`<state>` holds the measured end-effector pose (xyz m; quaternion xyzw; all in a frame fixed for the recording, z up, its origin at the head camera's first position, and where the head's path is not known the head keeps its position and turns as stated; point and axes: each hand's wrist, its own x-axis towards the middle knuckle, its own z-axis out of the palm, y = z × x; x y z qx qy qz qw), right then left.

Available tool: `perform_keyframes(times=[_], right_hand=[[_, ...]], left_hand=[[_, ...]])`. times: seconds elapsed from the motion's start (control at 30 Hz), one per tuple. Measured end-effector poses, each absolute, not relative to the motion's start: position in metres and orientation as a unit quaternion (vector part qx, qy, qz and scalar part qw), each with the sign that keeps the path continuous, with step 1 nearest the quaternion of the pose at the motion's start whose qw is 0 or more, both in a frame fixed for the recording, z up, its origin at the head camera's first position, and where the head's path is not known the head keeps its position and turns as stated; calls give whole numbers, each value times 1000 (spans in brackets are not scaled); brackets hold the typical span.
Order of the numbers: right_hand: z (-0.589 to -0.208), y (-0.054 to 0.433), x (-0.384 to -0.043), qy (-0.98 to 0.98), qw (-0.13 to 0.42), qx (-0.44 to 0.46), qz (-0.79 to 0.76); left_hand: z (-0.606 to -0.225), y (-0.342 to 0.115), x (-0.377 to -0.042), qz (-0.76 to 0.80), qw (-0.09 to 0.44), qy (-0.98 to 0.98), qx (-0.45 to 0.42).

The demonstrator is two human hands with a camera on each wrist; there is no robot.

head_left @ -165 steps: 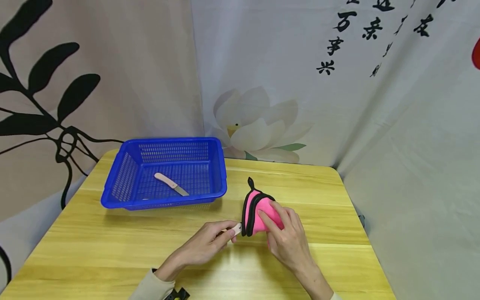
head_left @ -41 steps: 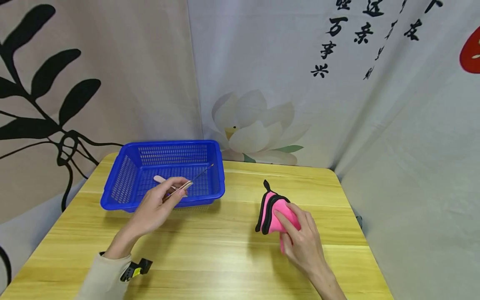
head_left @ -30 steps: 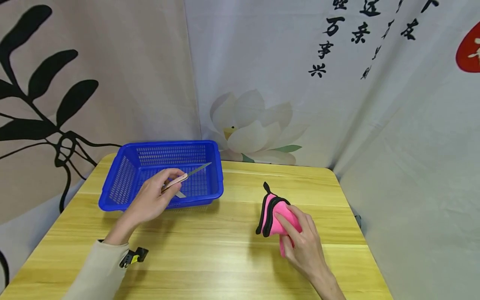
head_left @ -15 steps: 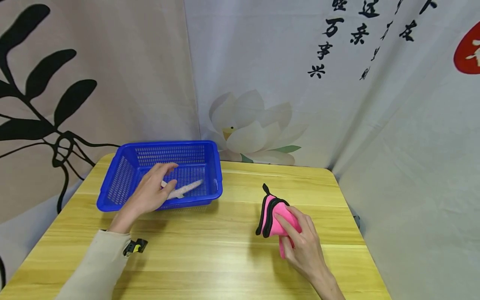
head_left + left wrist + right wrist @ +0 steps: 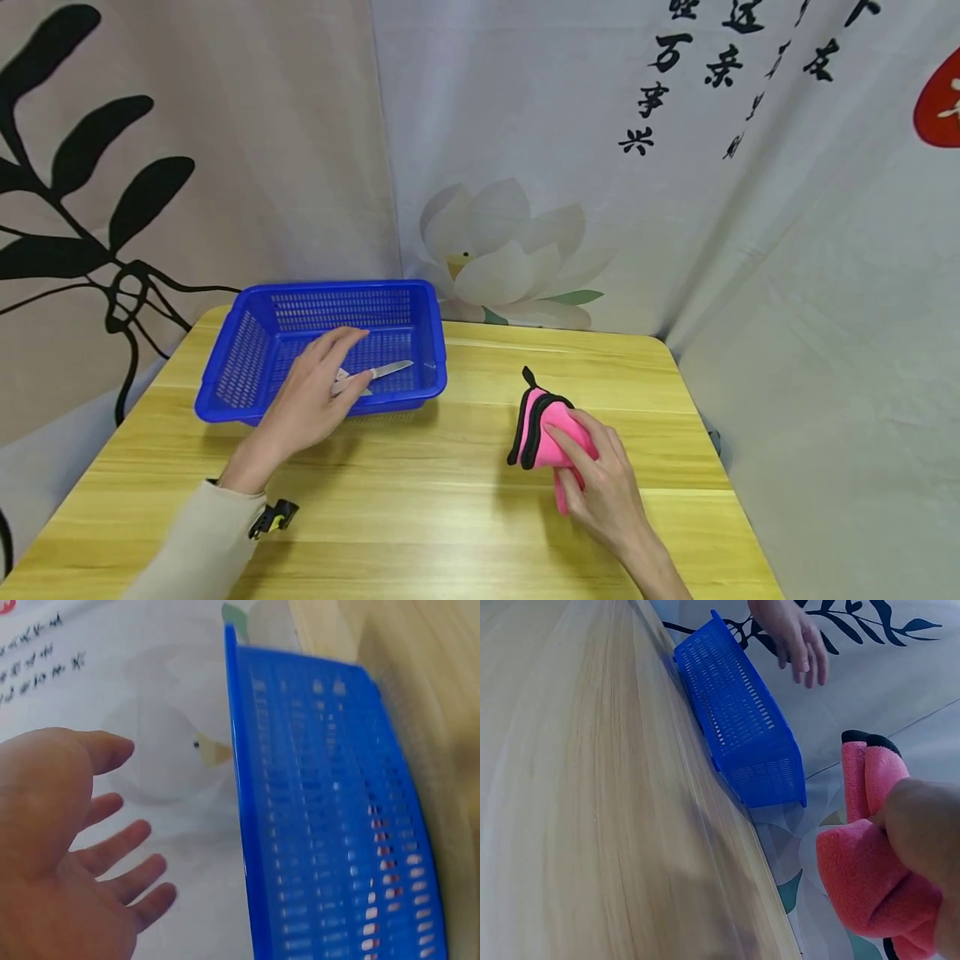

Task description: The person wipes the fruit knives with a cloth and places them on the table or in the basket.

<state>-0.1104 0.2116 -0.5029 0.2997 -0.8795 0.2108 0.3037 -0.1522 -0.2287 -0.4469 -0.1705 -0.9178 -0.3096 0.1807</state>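
My left hand (image 5: pixel 307 396) hovers over the front of the blue plastic basket (image 5: pixel 247 358), fingers spread and holding nothing; the left wrist view shows the same bare palm (image 5: pixel 45 847) beside the basket wall (image 5: pixel 322 795). Inside the basket lies a small knife with a pale handle and bare blade (image 5: pixel 393 368). Parts of a second knife show next to it, mostly hidden behind my hand. On the right, my right hand (image 5: pixel 607 492) pinches a folded pink cloth (image 5: pixel 557 437) with black edging and a black hanging loop (image 5: pixel 528 377) above the table.
The basket stands at the back left of a yellow wood-grain table (image 5: pixel 450 533). Behind it hangs a printed curtain (image 5: pixel 510 125) along the table's back edge. A small black device (image 5: pixel 273 518) is strapped at my left wrist.
My left hand carried a knife from the cloth to the basket and let go of it; its fingers are now apart. The right hand shifted slightly right with the cloth.
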Motion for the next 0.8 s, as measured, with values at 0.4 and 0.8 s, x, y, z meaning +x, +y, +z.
perform_keyframes(times=[0.4, 0.8], right_hand=[[-511, 199, -139, -879, 304, 325, 172], [-526, 185, -157, -914, 221, 311, 140]], left_hand=[[-457, -190, -116, -285, 275, -876, -273], [-478, -161, -86, -275, 248, -867, -334]])
